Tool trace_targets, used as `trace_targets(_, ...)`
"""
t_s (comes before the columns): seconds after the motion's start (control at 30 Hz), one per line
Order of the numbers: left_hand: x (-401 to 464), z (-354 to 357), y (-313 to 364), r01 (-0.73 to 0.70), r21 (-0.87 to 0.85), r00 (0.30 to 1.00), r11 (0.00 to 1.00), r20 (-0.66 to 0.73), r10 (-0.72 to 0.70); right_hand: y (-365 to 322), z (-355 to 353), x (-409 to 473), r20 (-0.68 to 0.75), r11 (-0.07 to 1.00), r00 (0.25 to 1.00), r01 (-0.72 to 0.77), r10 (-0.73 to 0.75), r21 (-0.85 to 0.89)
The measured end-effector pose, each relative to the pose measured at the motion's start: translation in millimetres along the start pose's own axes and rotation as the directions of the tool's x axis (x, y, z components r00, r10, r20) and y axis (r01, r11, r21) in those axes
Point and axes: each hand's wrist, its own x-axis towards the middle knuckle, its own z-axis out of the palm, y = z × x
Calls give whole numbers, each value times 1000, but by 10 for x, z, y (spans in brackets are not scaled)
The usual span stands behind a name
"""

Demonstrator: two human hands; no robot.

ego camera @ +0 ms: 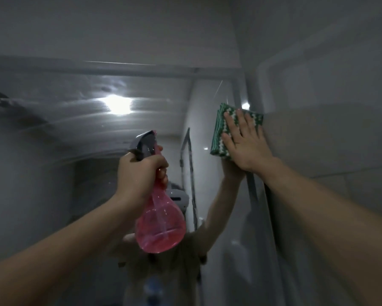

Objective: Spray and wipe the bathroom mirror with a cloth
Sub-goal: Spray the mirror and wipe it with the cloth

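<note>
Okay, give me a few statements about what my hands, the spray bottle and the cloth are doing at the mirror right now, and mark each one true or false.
1. The left hand grips a pink spray bottle. True.
2. The right hand presses a green and white cloth flat with straight fingers. True.
3. The cloth is at the mirror's left edge. False: it is at the right edge, by the wall.
4. The bottle is blue and opaque. False: it is pink and see-through.
5. The cloth is crumpled in a fist. False: it lies folded under an open palm.

pink spray bottle (pixel 160 219), green/white zigzag cloth (pixel 221 129).
</note>
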Motion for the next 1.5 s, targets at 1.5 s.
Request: trace_targets(1.5, 386, -1797, 1306, -303, 503, 895, 810, -143, 423, -2204, -161, 1140, -5, 970, 973, 232, -233, -75)
